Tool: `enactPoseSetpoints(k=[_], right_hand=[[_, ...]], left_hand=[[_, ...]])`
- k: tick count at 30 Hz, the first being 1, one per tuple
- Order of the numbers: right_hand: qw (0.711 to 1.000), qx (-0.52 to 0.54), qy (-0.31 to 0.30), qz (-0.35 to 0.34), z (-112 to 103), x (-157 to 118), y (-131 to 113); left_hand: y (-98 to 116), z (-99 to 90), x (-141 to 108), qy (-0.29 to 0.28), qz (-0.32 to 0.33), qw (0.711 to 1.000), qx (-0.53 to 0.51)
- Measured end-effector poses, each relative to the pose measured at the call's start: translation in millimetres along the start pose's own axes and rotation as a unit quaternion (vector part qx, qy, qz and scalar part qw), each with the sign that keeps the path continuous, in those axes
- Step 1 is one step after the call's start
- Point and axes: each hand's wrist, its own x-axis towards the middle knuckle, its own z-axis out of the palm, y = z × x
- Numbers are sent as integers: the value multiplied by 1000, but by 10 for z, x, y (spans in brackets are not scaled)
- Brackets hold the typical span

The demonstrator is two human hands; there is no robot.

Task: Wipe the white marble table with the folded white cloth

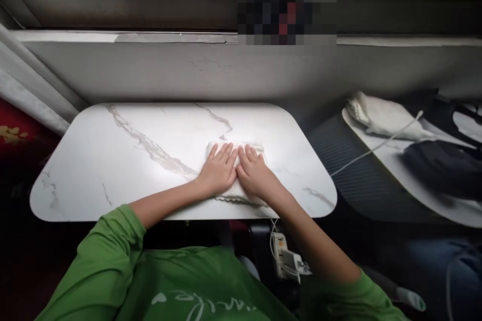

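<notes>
A folded white cloth (237, 190) lies on the white marble-patterned table (94, 160), near its front edge and right of the middle. Pressed flat on the cloth's left half is my left hand (218, 170), its fingers stretched out and pointing away from me. My right hand (256, 173) rests beside it on the right half, also with fingers extended. The two hands meet at the thumbs. Part of the cloth is hidden beneath them; its upper edge and scalloped front edge show.
Behind the table rises a grey wall (169, 70) with a ledge. At right, a second white surface (391, 165) holds a whitish bundle (391, 115), a cable and a dark round object (440, 165). A power strip (279, 251) with a plugged-in charger hangs below the table's front edge.
</notes>
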Motion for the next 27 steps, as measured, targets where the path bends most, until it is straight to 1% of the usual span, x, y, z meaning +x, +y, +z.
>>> enactPoseSetpoints(k=[2,4,7,10,12,14,15,17,20,23,27], right_hand=[[1000,14,-14,-1,3,274,137],[1000,18,-4,0,15,601,278],[999,13,45,7,50,1144,512],[995,12,95,20,115,1613,752],[991,34,123,25,162,1799,879],[989,66,135,15,183,1849,960],[988,78,130,6,178,1824,983],[991,91,98,-7,144,1684,1005],[994,92,59,-15,85,1289,1012],[995,79,52,-25,65,711,988],[995,78,54,-27,43,-202,820]], left_hand=[[-64,49,218,0,-22,1000,-1],[-165,91,513,-1,-55,998,-1],[-365,152,1049,-6,-103,995,-2],[-550,218,1533,-4,-121,993,-10],[-623,252,1738,-1,-127,992,-14],[-640,263,1822,-2,-130,991,-15],[-627,259,1822,-2,-130,991,-15],[-554,239,1755,-5,-124,992,-14],[-320,204,1533,-24,-103,994,-7],[39,164,1187,-43,-80,996,-11],[546,61,564,-61,-41,996,-41]])
